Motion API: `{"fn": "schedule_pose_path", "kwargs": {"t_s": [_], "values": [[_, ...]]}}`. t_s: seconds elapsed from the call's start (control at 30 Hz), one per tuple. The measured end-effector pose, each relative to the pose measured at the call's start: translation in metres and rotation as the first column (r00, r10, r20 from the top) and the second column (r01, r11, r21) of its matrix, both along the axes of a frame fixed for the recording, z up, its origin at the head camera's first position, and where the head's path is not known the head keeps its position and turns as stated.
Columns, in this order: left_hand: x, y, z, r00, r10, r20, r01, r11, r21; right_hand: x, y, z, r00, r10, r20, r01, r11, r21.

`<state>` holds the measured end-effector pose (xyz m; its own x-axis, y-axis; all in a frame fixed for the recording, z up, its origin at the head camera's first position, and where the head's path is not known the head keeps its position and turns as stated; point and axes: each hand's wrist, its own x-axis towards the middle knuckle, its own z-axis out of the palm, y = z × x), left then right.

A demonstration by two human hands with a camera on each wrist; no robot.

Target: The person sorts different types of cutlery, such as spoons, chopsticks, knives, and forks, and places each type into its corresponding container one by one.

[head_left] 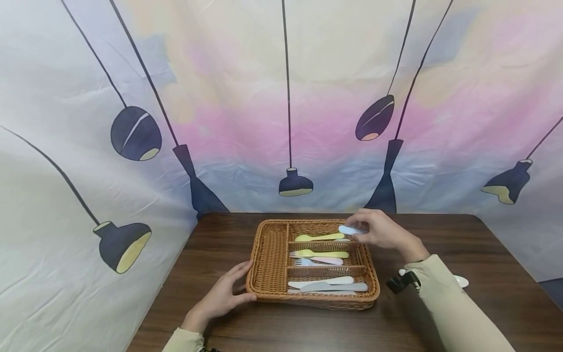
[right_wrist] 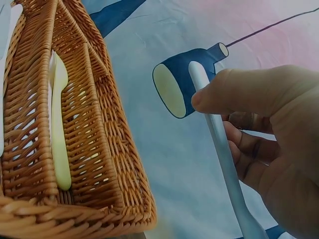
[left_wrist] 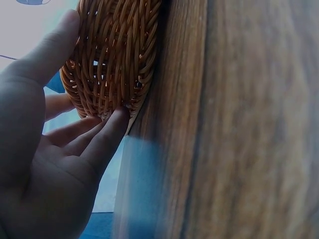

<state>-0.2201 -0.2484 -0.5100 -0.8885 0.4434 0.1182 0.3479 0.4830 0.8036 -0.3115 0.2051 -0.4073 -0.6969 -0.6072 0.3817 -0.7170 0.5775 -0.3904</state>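
A woven cutlery tray (head_left: pixel 268 254) sits on the table. My right hand (head_left: pixel 380 230) is over its far right corner, pinching a light blue piece of cutlery (right_wrist: pixel 222 144) between thumb and fingers; its head is cut off in the right wrist view. In the far compartment lie a yellow spoon (head_left: pixel 318 237) and a greyish piece. The middle compartment holds a yellow fork (head_left: pixel 325 254), a blue fork (head_left: pixel 308 263) and a pink handle. White and grey knives (head_left: pixel 334 287) fill the near one. My left hand (head_left: pixel 224 291) touches the tray's left end, fingers extended, thumb at the near corner.
Under the right forearm, a white spoon (head_left: pixel 461 281) lies on the brown table (head_left: pixel 290 327), partly hidden by the sleeve. Another small white end (head_left: pixel 401 272) shows beside the wrist. A cloth printed with lamps (head_left: pixel 295 183) hangs behind the table.
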Motion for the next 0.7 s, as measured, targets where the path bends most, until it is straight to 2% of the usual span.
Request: {"fn": "schedule_pose_path", "kwargs": {"t_s": [0.23, 0.53, 0.7], "values": [[0.0, 0.0, 0.001, 1.0, -0.007, 0.018, 0.007, 1.0, 0.004, -0.009, -0.008, 0.001, 0.999, 0.019, -0.042, -0.019, 1.0, 0.0], [0.0, -0.002, 0.003, 1.0, 0.002, 0.012, -0.002, 1.0, -0.005, -0.019, -0.025, 0.006, 0.999, 0.043, -0.002, -0.043, 0.999, 0.002], [-0.001, -0.001, 0.003, 1.0, -0.016, 0.024, 0.016, 1.0, 0.003, -0.022, -0.034, 0.007, 0.998, 0.059, 0.018, -0.059, 0.998, 0.022]]}}
